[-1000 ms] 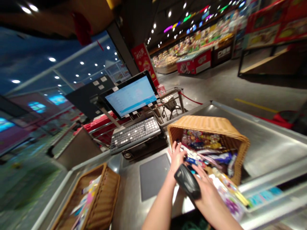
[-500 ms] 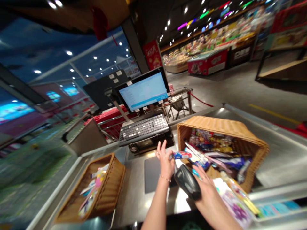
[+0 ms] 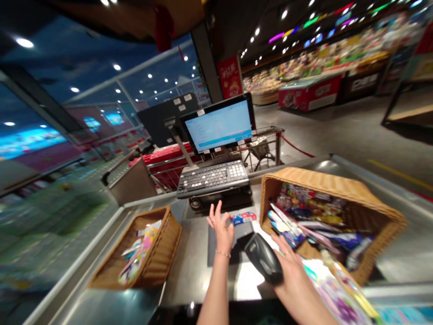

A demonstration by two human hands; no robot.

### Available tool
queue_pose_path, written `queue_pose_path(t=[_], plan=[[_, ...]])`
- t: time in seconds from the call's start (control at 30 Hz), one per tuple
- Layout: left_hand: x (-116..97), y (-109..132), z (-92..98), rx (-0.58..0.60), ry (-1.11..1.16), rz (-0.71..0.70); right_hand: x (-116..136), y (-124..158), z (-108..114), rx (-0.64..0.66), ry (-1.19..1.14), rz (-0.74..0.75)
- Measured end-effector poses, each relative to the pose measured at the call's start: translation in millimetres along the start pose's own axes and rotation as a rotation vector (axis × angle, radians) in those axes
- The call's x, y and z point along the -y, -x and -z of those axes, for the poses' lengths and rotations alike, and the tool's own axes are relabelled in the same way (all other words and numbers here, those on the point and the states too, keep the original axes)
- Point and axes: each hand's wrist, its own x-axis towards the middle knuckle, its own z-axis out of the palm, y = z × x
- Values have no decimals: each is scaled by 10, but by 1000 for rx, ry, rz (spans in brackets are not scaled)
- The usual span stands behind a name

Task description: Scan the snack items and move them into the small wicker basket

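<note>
In the middle of the counter, my left hand (image 3: pixel 223 230) pinches one end of a narrow blue, white and red box (image 3: pixel 244 218) that looks like a toothpaste box, its other fingers raised. The box is above the dark pad (image 3: pixel 213 253). My right hand (image 3: pixel 292 271) is wrapped round a black handheld barcode scanner (image 3: pixel 264 258), which points up and left toward the box. To the right, a wicker basket (image 3: pixel 328 180) lies tipped with its opening toward me, full of packaged goods (image 3: pixel 321 212). Beside my right wrist are colourful packs (image 3: pixel 341 289).
A keyboard (image 3: pixel 213 178) and a lit monitor (image 3: pixel 221 126) stand at the counter's far side. At left, a second wicker basket (image 3: pixel 155 257) holds several small packs (image 3: pixel 142 248). Shopping carts (image 3: pixel 162 164) are behind the counter.
My left hand has moved left with the box, away from the scanner and the right basket. My right hand still holds the scanner. The view has shifted left.
</note>
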Motion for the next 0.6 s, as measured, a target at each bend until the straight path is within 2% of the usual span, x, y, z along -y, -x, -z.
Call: queue_pose_path(t=[0.33, 0.6], plan=[[280, 10, 171, -79, -27, 38, 185, -39, 37, 19, -14, 16], [515, 28, 347, -150, -17, 72, 296, -68, -17, 46, 14, 42]])
